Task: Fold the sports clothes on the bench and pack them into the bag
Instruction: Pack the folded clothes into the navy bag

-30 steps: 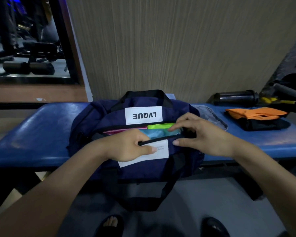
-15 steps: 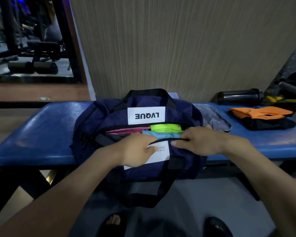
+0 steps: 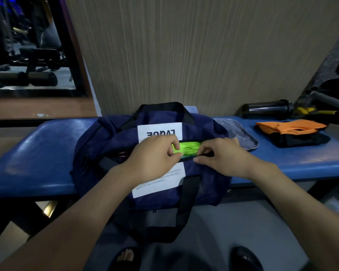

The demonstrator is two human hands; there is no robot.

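A navy duffel bag (image 3: 106, 141) with white labels and black straps sits on the blue bench (image 3: 27, 153). Its top slit shows a neon green garment (image 3: 188, 147), with a bit of teal below it and a sliver of pink to the left. My left hand (image 3: 153, 157) is over the middle of the slit, its curled fingers pinching the bag's edges there. My right hand (image 3: 221, 155) pinches the near edge of the opening just to the right. A folded orange and black pile of clothes (image 3: 294, 132) lies on the bench at the right.
A dark bottle (image 3: 266, 109) lies at the bench's back right beside yellow and black gym gear (image 3: 321, 108). A grey pouch (image 3: 241, 133) sticks out behind the bag. A wood-grain wall stands behind. My sandalled feet (image 3: 125, 259) are on the floor below.
Both hands have drawn together over the slit and my left hand moved up and right. The opening is narrower; the teal and pink garments are mostly covered.
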